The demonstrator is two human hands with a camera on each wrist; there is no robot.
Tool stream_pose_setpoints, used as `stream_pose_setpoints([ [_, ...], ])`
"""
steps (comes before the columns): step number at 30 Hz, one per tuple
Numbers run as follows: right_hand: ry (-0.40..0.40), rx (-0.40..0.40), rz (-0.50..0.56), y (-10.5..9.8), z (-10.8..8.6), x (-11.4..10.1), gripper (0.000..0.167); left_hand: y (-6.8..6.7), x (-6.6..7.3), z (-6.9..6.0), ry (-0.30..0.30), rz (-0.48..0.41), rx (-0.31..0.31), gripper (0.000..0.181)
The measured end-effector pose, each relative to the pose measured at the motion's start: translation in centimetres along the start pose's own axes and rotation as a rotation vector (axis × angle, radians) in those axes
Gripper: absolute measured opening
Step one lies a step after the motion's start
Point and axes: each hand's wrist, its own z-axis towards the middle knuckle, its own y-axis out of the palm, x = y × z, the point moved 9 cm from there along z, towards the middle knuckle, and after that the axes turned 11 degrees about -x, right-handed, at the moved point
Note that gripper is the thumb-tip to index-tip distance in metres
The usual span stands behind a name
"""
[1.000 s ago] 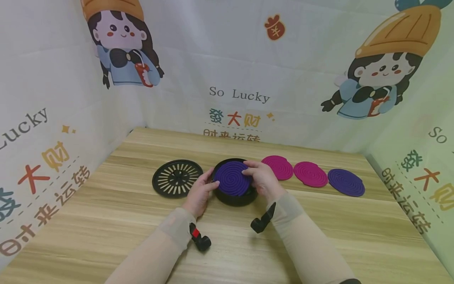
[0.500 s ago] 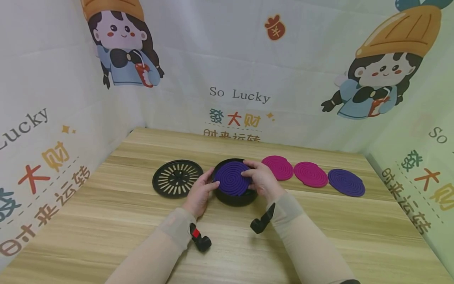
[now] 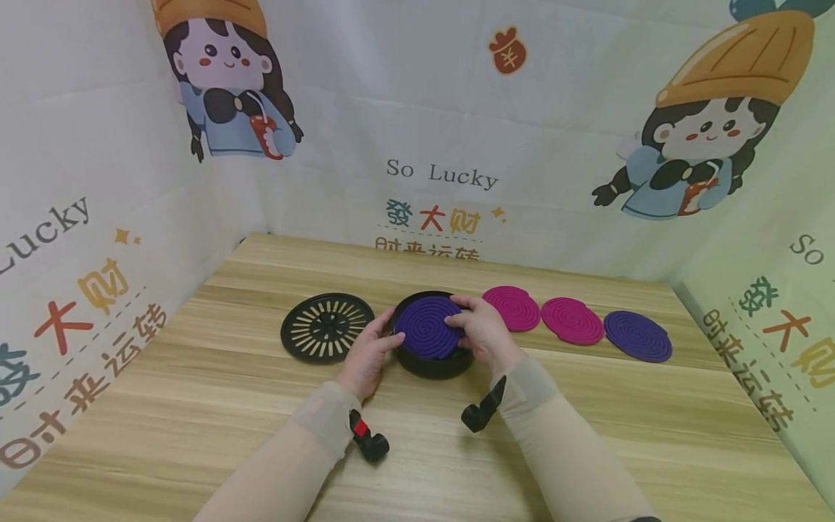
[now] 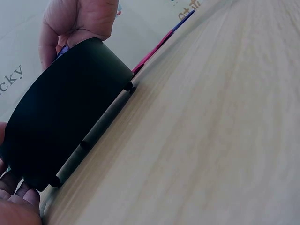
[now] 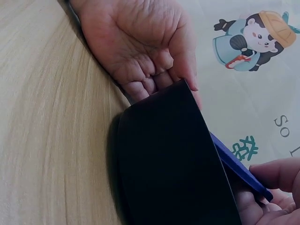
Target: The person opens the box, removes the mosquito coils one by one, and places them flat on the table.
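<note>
A black round mosquito coil holder [image 3: 433, 368] stands on the table on short feet. My left hand [image 3: 367, 355] grips its left side, thumb over the rim and fingers down the wall. My right hand [image 3: 489, 330] pinches the right edge of a purple mosquito coil [image 3: 427, 328] at the holder's mouth. Seen from the right wrist, that purple coil [image 5: 239, 164] tilts up out of the holder [image 5: 168, 159] on my right hand's side. Below it, the inside of the holder is mostly hidden.
Left of the holder lies a black slotted lid [image 3: 326, 319]. To the right, two pink coils [image 3: 512, 308] and another purple coil [image 3: 637, 336] lie flat in a row on the wooden table [image 3: 417, 464]. A printed cloth [image 3: 339, 109] encloses the back and sides.
Almost nothing differs: the right fingers have shifted very slightly at the purple coil's edge. Left hand, holder, lid and the other coils stay put.
</note>
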Motion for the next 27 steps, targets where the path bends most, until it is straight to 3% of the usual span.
stream_pose_setpoints([
  [15, -0.056, 0.078, 0.078, -1.3, -0.5, -0.3, 0.051, 0.1, -0.1, -0.1, -0.017, 0.016, -0.007, 0.065],
  [27, -0.1, 0.064, 0.246, -3.8, -1.4, -0.8, 0.055, 0.0, 0.0, 0.0, -0.024, 0.03, 0.008, 0.065],
])
